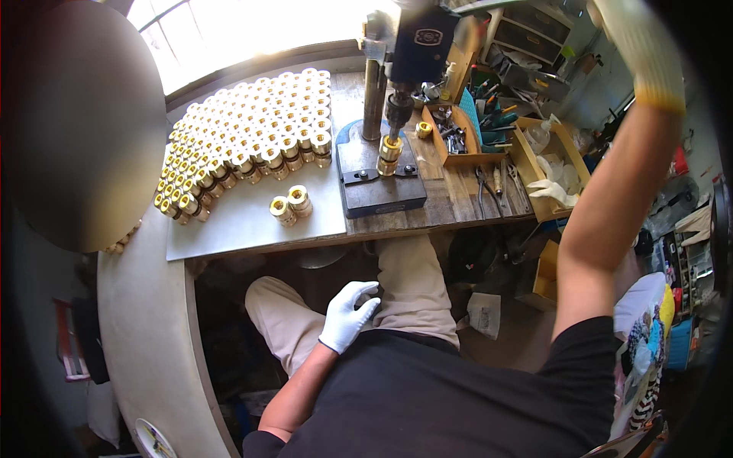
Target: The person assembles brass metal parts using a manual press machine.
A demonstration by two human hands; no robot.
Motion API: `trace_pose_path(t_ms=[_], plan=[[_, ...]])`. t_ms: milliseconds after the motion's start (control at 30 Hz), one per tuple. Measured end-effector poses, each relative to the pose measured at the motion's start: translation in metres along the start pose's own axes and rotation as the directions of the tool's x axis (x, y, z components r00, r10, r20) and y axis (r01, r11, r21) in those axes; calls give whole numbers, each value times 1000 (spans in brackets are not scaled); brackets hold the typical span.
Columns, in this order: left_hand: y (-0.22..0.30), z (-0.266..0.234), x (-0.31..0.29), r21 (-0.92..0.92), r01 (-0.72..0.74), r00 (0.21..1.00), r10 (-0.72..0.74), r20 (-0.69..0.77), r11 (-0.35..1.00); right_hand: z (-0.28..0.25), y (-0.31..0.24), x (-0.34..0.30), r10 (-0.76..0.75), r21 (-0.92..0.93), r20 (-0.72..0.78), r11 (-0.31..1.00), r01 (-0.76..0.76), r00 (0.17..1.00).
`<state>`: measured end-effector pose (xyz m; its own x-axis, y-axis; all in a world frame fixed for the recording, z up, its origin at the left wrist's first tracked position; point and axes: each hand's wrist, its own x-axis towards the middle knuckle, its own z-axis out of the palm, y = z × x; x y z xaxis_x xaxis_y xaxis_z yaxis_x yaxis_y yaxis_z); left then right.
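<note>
A: I'm far away, looking down through the head camera. Where is the left hand?

B: I see the left hand [350, 314] in a white glove, low over the lap [286, 313]. Its fingers [362, 290] are bent but loose, with a gap between them and the thumb.

A: And the right hand?

B: The right hand [637, 49] is up high at the top right, in a pale glove with a yellow cuff. It's blurry and runs off the edge, so I can't tell if its fingers are open or closed.

A: Where is the gold part [389, 159]?

B: It stands upright on the dark base [385, 204], right under the drill [424, 49]. The drill's tip is at its top, but I can't tell how deep it goes.

A: What do you see on the left?

B: A big bunch of gold parts [252, 130] stands in rows on a pale board [252, 238]. Two more [290, 206] stand side by side, in front of the bunch.

A: And on the right?

B: A small gold ring [423, 130] sits on the worktop [452, 204], just beside a wooden tray [467, 160] of metal bits. Pliers [482, 191] lie in front of the tray. A spare glove [553, 192] hangs over the edge of a box [527, 172].
</note>
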<state>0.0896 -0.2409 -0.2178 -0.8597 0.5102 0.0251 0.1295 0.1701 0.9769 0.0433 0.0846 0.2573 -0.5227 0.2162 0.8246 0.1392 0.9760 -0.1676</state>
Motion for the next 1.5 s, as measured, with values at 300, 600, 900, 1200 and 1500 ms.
trace_pose_path(t_ms=[300, 600, 900, 1200, 1500], plan=[[105, 12, 68, 138, -656, 753, 629, 193, 742, 51, 33, -205, 136, 160, 417, 962, -219, 899], [278, 111, 195, 88, -972, 230, 961, 151, 219, 133, 141, -234, 221, 778, 548, 219, -588, 807], [243, 97, 199, 167, -946, 311, 926, 213, 279, 151, 99, -215, 327, 548, 597, 500, -670, 732], [115, -105, 143, 608, -592, 607, 789, -96, 529, 87, 80, -221, -55, 578, -156, 804, 137, 986], [19, -233, 201, 831, -129, 664, 669, -333, 542, 49, 50, -58, 38, 798, -109, 599, 65, 993]])
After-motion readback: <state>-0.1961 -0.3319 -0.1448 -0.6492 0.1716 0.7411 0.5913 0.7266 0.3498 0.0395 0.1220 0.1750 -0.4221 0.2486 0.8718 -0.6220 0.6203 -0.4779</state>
